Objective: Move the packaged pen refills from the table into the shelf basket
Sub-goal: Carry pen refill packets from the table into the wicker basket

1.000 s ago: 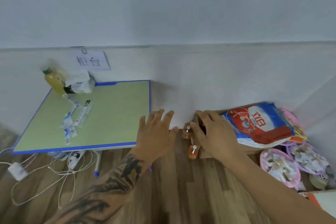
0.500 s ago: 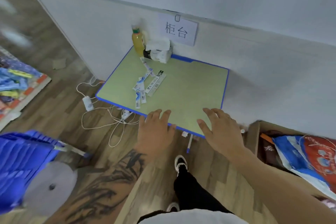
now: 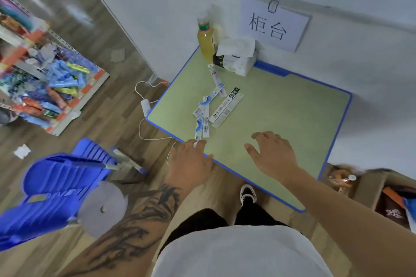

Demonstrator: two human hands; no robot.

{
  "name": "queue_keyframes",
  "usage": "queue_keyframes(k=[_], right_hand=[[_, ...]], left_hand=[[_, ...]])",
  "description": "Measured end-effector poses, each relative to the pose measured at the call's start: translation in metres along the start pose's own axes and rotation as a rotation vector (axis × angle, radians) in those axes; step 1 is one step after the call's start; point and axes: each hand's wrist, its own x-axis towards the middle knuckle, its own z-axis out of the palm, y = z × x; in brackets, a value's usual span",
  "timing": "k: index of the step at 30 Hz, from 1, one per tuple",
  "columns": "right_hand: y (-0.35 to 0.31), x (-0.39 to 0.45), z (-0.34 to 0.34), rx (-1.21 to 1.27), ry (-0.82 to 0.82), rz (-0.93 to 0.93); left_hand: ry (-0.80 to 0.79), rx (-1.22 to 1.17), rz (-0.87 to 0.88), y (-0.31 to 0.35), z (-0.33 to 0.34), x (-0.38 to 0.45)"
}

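While the person stands over the low green table (image 3: 281, 105) with its blue edging, both hands hang above its near side with nothing in them. The left hand (image 3: 191, 162), on a tattooed forearm, has its fingers loosely spread at the table's near left edge, its fingertips right at the closest end of the packaged pen refills (image 3: 213, 108); whether they actually touch the packet is hard to tell. The right hand (image 3: 273, 155) hovers flat and open over bare tabletop, well apart from the packets. The refills lie scattered in a loose line on the left half of the table, some overlapping, running back toward a juice bottle (image 3: 206, 39) and a tissue pack (image 3: 236, 56) against the wall. A paper sign (image 3: 273, 26) hangs on the wall above them. Off to the left stands a shelf (image 3: 60, 123) whose wire basket (image 3: 54, 78) holds a jumble of coloured packets. A blue chair (image 3: 51, 189) sits on the wooden floor beside the person.
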Motion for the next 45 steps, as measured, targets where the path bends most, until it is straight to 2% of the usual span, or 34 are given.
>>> queue_keyframes(k=[6, 13, 17, 23, 28, 33, 39, 45], right_hand=[[-0.008, 0.05, 0.005, 0.03, -0.124, 0.054], [-0.039, 0.11, 0.013, 0.078, -0.096, 0.188], [-0.06, 0.145, 0.023, 0.142, -0.052, 0.357], [-0.092, 0.187, 0.04, 0.311, 0.015, 0.724], [-0.109, 0.197, 0.05, 0.429, 0.03, 0.934], [-0.111, 0.196, 0.05, 0.602, 0.024, 1.041], [-0.119, 0.178, 0.05, 0.829, 0.165, 1.21], [-0.118, 0.156, 0.043, 1.132, 0.429, 1.201]], left_hand=[[-0.024, -0.019, -0.032, -0.005, -0.005, 0.048], [-0.077, 0.07, 0.022, -0.026, -0.017, 0.138], [-0.13, 0.075, 0.141, -0.039, -0.014, 0.198], [-0.2, 0.044, 0.319, -0.056, -0.019, 0.278], [-0.313, -0.018, 0.376, -0.045, -0.017, 0.31], [-0.349, -0.14, 0.37, -0.047, -0.009, 0.317], [-0.379, -0.409, 0.244, -0.048, -0.011, 0.324], [-0.279, -0.515, 0.272, -0.048, -0.027, 0.324]])
